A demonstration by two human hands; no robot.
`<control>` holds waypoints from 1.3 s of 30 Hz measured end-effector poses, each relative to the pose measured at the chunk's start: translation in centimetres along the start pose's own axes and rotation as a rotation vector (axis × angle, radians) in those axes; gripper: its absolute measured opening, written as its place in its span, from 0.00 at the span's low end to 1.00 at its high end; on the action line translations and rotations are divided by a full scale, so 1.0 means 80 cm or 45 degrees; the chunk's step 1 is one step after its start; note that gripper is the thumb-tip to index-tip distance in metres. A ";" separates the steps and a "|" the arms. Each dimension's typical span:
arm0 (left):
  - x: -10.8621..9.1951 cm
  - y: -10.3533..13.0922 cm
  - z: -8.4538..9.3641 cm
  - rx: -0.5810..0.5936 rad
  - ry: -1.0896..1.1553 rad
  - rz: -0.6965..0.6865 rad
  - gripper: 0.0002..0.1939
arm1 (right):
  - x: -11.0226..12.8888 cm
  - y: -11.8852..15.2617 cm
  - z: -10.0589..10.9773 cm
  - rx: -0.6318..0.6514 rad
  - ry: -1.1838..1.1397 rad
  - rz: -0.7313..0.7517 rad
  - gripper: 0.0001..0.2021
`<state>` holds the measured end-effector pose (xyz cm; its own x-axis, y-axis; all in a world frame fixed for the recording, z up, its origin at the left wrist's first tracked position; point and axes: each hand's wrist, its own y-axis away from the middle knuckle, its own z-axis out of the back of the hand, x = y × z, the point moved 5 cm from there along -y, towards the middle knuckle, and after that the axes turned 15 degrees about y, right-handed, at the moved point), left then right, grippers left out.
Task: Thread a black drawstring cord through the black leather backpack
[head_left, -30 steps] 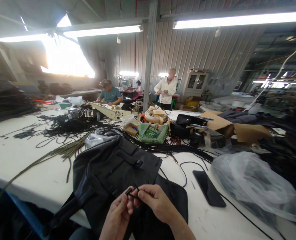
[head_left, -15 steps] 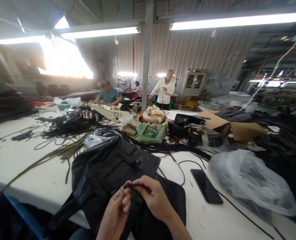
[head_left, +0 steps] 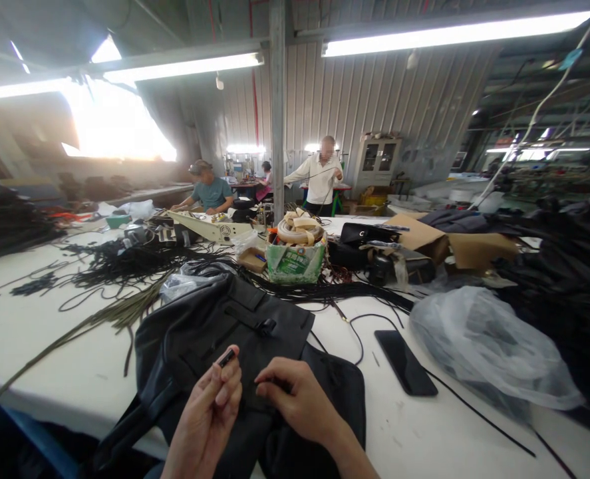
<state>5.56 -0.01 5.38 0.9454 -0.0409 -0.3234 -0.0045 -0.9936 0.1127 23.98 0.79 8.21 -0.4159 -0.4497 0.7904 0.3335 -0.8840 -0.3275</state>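
My left hand (head_left: 209,407) pinches a small black piece (head_left: 227,358) with a shiny surface between thumb and fingertips, held up over the bag. To its right, my right hand (head_left: 297,399) is closed in a pinch. A bit of something dark shows between its fingers, too small and dark against the bag to name. A gap separates the two hands. Beneath both lies a black backpack (head_left: 209,313), spread on the table with its zip and straps showing; one strap hangs over the near edge.
A black phone (head_left: 405,362) and a clear plastic bag (head_left: 489,346) lie right on the white table (head_left: 394,432). Behind the backpack stand a green box (head_left: 295,261) with rolled tape, black cords (head_left: 120,256) and olive cords (head_left: 90,316). Two co-workers (head_left: 319,176) (head_left: 212,189) are beyond.
My hands, together at the small black piece before, have come apart. The left moved left and slightly up with the piece; the right stays pinched. The view has shifted slightly right.
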 end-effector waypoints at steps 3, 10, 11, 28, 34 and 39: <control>0.011 0.002 0.004 -0.034 -0.018 0.036 0.27 | 0.004 -0.003 0.010 -0.281 0.001 0.024 0.07; 0.037 -0.007 0.027 -0.102 -0.207 0.033 0.29 | 0.020 0.000 0.021 -0.464 0.080 0.089 0.08; 0.039 -0.008 0.030 -0.106 -0.236 0.021 0.29 | 0.021 0.000 0.021 -0.457 0.125 0.089 0.08; 0.043 0.003 0.006 -0.261 -0.447 -0.143 0.38 | 0.013 -0.001 0.003 -0.317 0.421 0.064 0.09; 0.046 0.004 0.001 -0.273 -0.441 -0.126 0.38 | 0.014 -0.003 0.002 -0.331 0.359 0.083 0.11; 0.046 0.006 0.001 -0.271 -0.447 -0.126 0.38 | 0.017 -0.003 0.006 -0.385 0.370 0.073 0.09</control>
<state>9.05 -0.66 4.16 0.7692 -0.0165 -0.6388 0.1827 -0.9523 0.2446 23.73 0.49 9.58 -0.6394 -0.4785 0.6019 0.1178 -0.8345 -0.5383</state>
